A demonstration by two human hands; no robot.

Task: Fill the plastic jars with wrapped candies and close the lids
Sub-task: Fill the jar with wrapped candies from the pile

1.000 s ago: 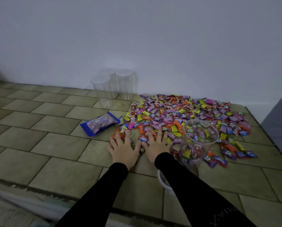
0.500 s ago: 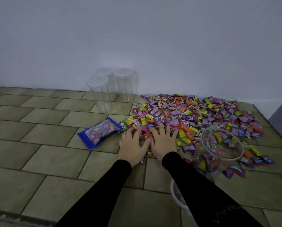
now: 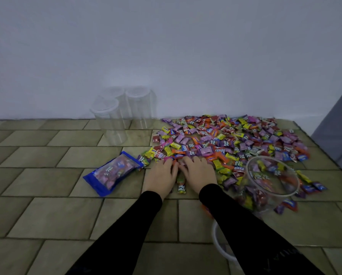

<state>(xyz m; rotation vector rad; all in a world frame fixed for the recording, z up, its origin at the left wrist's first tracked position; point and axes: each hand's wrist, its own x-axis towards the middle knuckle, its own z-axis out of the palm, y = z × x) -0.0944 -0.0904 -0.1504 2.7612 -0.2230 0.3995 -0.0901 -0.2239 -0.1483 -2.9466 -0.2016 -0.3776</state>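
A wide pile of wrapped candies (image 3: 231,141) covers the tiled floor by the wall. A clear open jar (image 3: 273,197) stands at the pile's near right edge, partly filled with candies. My left hand (image 3: 160,175) and my right hand (image 3: 200,173) lie side by side at the pile's near left edge. The fingers of both curl down into the candies, and a few candies sit between the two palms. A white lid (image 3: 217,245) lies on the floor, partly hidden under my right sleeve.
Three empty clear jars (image 3: 110,126) with lids on stand at the back left against the white wall. A blue bag of candies (image 3: 112,173) lies left of my left hand. A grey surface (image 3: 337,124) rises at the far right.
Both hands slid forward into the pile's near edge. Their fingers went from flat and spread to curled into the candies. The view shifted, so the open jar now sits further right.
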